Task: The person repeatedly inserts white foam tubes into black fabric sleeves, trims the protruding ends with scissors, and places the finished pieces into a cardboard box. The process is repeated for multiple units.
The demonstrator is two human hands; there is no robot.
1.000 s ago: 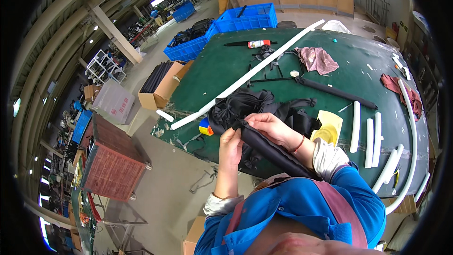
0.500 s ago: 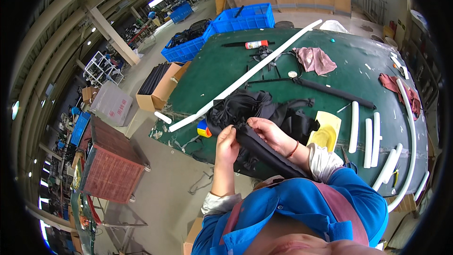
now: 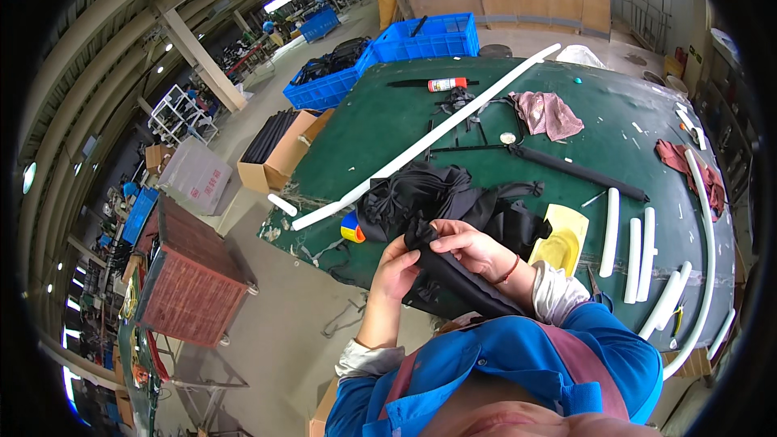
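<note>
Lower middle of the frame, and both hands are up off the green table with a long black padded tube between them; the left hand is closed around the tube's near end, fingers curled over black cloth; the right hand lies over the top of it, fingers bent and pinching the fabric at the tube's mouth, a red cord showing at the wrist; the tube runs down and to the right from the hands toward the blue jacket at the bottom edge. Just above the hands, at the table's near edge, sits a heap of black fabric, touching the held piece; whether it is one cloth or several I cannot tell. Left of the heap, a small ball in blue, yellow and red; right of it, a yellow sheet. A long white pipe crosses the table from the lower left to the upper right; short white tube lengths lie at the right side, well apart from the hands. Farther up, a pink rag, a thin black rod and a red and white tube. Beyond the table, upper middle, blue crates; at left, an open cardboard box.
</note>
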